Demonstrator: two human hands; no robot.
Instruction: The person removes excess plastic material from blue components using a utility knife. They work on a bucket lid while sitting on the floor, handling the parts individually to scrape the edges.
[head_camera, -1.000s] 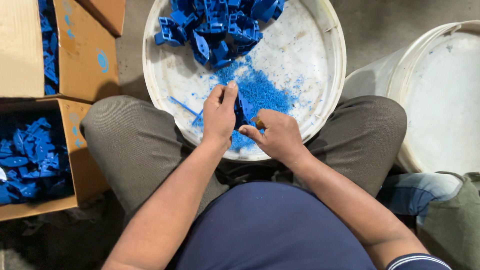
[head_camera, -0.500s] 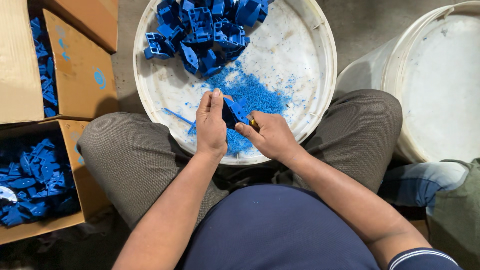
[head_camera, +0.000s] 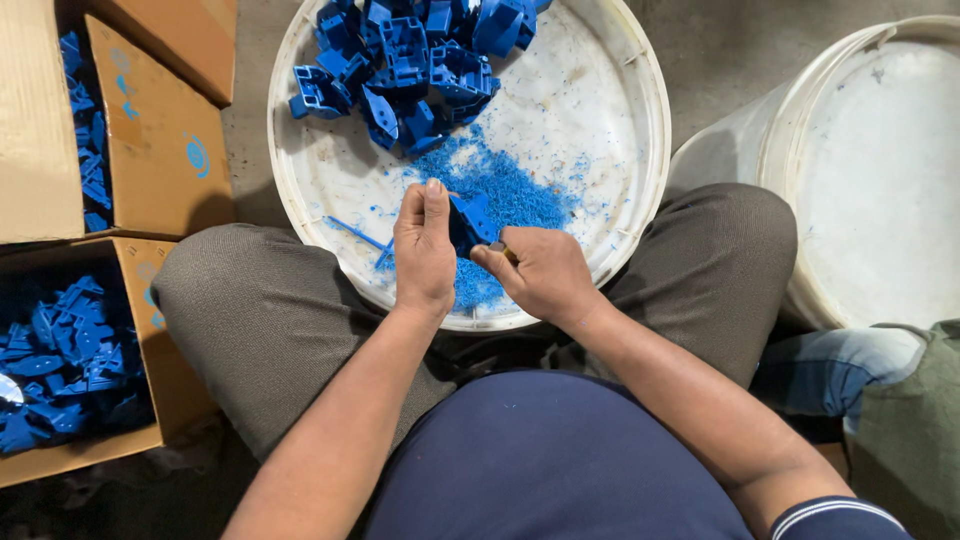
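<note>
My left hand (head_camera: 423, 250) grips a blue plastic part (head_camera: 470, 218) over the near side of a round white tub lid (head_camera: 620, 130). My right hand (head_camera: 540, 275) is closed on a small tool with a yellowish handle (head_camera: 505, 252), its tip against the part. Blue plastic shavings (head_camera: 500, 185) lie heaped on the lid just beyond my hands. A pile of blue plastic parts (head_camera: 410, 50) sits at the lid's far edge. A thin blue strip (head_camera: 355, 235) lies left of my left hand.
A cardboard box (head_camera: 150, 330) at the lower left holds several blue parts (head_camera: 60, 360). Another cardboard box (head_camera: 130, 130) with blue parts stands at the upper left. A large white bucket (head_camera: 880, 170) stands at the right. My knees flank the lid.
The view has shifted a little, so the lid sits lower and further left in frame. My hands stay together on the blue part with slight finger movement.
</note>
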